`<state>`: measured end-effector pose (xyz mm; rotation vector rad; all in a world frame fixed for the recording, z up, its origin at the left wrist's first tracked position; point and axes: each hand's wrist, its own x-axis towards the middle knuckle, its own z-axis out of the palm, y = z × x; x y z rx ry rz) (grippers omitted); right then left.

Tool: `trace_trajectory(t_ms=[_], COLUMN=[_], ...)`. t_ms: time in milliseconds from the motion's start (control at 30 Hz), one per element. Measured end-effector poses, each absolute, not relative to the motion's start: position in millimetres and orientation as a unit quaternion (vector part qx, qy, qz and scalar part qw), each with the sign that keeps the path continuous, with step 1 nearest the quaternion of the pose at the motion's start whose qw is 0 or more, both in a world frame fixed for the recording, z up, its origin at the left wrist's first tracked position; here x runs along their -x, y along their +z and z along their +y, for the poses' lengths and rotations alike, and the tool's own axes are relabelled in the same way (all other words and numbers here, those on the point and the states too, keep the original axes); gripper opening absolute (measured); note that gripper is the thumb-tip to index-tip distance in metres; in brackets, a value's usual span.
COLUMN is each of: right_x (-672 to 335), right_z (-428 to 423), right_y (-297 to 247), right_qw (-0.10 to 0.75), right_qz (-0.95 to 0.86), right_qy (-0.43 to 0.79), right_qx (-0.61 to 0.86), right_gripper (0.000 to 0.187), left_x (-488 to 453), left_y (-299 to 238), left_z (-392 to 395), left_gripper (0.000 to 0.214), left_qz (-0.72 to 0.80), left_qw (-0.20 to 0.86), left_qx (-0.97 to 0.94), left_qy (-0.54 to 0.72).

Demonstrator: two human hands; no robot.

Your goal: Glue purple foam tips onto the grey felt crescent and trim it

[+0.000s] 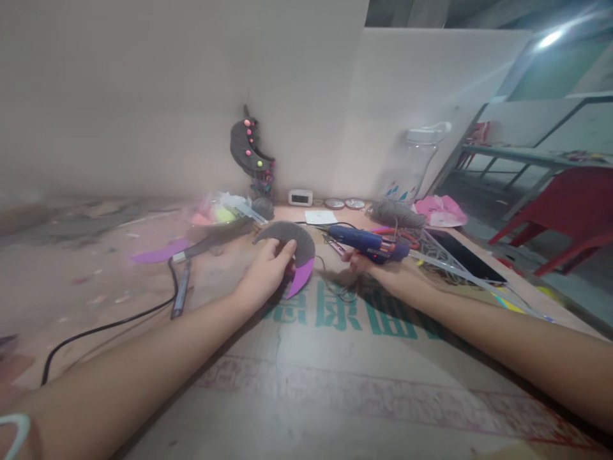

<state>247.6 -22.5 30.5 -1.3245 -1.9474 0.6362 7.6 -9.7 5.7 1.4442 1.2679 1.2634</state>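
Note:
Pinched in my left hand (pixel 272 265) is a crescent (pixel 294 237), its upper part wrapped in grey yarn and its lower tip (pixel 301 279) bare purple. The thumb presses on the yarn; the other fingers are partly hidden behind. My right hand (pixel 358 262) has its fingers curled at the end of a slim metal tool (pixel 336 244), whose exact kind I cannot make out. Right above that hand lies a blue glue gun (pixel 366 241) with a small red light and a long clear glue stick (pixel 469 276). A strand of grey yarn (pixel 323 265) trails between the hands.
A finished-looking grey crescent with pompoms (pixel 249 147) leans on the wall. A white clock (pixel 300 197), water bottle (pixel 414 163), grey yarn (pixel 397 214), pink bag (pixel 440 211) and dark tablet (pixel 462 252) stand or lie behind. At left are a purple piece (pixel 163 252), marker (pixel 181 291) and black cable (pixel 110 324).

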Motion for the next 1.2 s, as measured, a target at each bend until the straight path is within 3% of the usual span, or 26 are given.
trace_trajectory(t_ms=[167,367,533,700,1200], right_x=[-242.6,-244.8,-245.6,-248.2,-246.2], right_z=[-28.6,-42.3,-42.8,-32.5,-24.9], right_y=[29.1,26.4,27.2,27.2,27.4], right_qw=[0.323,0.24,0.325,0.389,0.343], right_qz=[-0.779,-0.795,-0.78,-0.773,-0.779], right_qy=[0.304,0.347,0.236,0.145,0.19], right_qx=[0.444,0.435,0.479,0.479,0.489], right_gripper=[0.033,0.031,0.028,0.021,0.029], left_x=[-8.7,-6.3,-5.1,-7.1,-8.2], left_y=[6.8,4.2,1.6,10.4,14.4], left_z=[-10.3,-5.4,-4.2,-11.8,-15.6], left_gripper=[0.029,0.03,0.027,0.023,0.023], left_qz=[0.471,0.49,0.478,0.506,0.491], left_qw=[0.437,0.425,0.436,0.35,0.358], left_qx=[-0.547,-0.506,-0.502,-0.561,-0.576], left_qy=[0.537,0.568,0.574,0.555,0.547])
